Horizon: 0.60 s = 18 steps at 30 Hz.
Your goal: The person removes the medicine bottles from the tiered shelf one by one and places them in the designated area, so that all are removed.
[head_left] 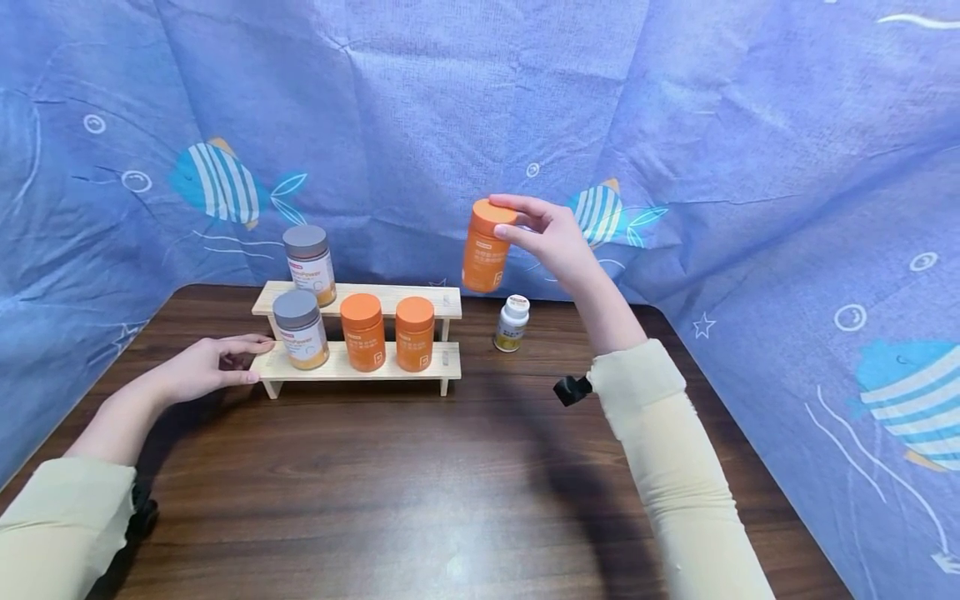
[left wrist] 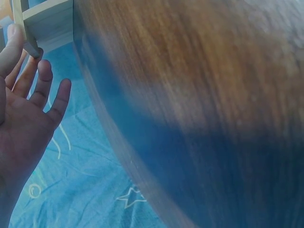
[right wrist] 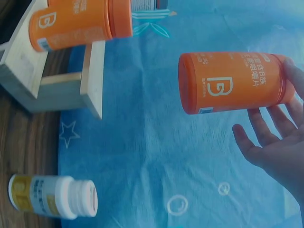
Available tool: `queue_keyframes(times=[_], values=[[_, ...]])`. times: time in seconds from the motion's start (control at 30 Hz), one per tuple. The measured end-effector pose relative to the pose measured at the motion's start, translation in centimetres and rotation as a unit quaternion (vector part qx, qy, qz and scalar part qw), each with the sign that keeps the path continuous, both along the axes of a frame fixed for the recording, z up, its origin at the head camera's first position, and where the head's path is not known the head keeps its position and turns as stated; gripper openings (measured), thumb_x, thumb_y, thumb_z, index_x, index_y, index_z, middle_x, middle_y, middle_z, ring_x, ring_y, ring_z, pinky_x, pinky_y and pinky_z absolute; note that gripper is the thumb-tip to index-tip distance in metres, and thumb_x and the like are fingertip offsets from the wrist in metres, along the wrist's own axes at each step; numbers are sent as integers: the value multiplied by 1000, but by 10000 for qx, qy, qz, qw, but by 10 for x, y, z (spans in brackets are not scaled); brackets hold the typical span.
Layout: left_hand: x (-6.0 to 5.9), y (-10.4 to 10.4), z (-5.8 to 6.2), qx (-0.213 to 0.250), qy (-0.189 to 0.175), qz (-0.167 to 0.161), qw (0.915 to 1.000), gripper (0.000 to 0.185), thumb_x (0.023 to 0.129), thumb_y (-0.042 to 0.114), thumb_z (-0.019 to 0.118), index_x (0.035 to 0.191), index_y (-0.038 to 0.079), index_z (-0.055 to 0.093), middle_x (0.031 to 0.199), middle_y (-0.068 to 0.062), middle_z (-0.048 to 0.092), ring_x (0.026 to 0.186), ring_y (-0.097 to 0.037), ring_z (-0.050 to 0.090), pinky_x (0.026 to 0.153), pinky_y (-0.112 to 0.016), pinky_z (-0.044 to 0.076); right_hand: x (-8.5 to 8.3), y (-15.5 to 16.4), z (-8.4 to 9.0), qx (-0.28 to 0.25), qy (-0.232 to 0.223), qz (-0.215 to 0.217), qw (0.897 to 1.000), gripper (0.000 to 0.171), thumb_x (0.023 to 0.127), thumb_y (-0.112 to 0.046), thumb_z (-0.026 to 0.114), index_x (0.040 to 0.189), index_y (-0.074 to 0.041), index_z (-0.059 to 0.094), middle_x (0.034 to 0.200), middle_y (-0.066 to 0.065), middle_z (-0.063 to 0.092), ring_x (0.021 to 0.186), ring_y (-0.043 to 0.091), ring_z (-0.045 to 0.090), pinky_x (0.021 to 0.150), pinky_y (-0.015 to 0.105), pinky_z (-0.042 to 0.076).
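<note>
1. orange jar (head_left: 486,254) is aloft, right of the rack (head_left: 397,298), its top in the curled fingers of the right hand (head_left: 553,240).
2. only the left wrist view shows the left hand (left wrist: 24,122) palm-on; thumb and fingertips pinch the rack.
3. that view crops the rack.
4. dark wood table (head_left: 352,483), blue fish-print cloth (head_left: 450,108).
</note>
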State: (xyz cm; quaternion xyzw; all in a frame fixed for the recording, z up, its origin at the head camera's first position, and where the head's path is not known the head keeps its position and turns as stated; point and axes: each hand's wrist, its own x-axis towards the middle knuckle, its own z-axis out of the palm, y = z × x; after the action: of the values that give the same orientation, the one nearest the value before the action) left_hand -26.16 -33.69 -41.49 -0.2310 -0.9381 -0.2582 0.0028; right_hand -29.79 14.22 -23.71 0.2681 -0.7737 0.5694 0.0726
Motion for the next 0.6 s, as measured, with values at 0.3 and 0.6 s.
queue_keyframes(times=[0.3, 0.6], values=[[4, 3, 5, -13, 61, -35, 10000, 52, 85, 27, 71, 128, 1, 57, 132, -25, 52, 86, -13, 58, 72, -29, 47, 4, 32, -5, -137, 82, -70, 9998, 41, 84, -16, 72, 124, -11, 63, 123, 4, 62, 114, 17, 56, 92, 30, 45], [1, 1, 1, 34, 82, -88, 9999, 51, 85, 26, 71, 128, 2, 58, 132, -25, 52, 86, -11, 58, 71, -28, 47, 3, 65, -13, -46, -26, -463, 9989, 43, 82, -18, 75, 123, -13, 64, 119, 0, 64, 113, 14, 57, 89, 23, 46]])
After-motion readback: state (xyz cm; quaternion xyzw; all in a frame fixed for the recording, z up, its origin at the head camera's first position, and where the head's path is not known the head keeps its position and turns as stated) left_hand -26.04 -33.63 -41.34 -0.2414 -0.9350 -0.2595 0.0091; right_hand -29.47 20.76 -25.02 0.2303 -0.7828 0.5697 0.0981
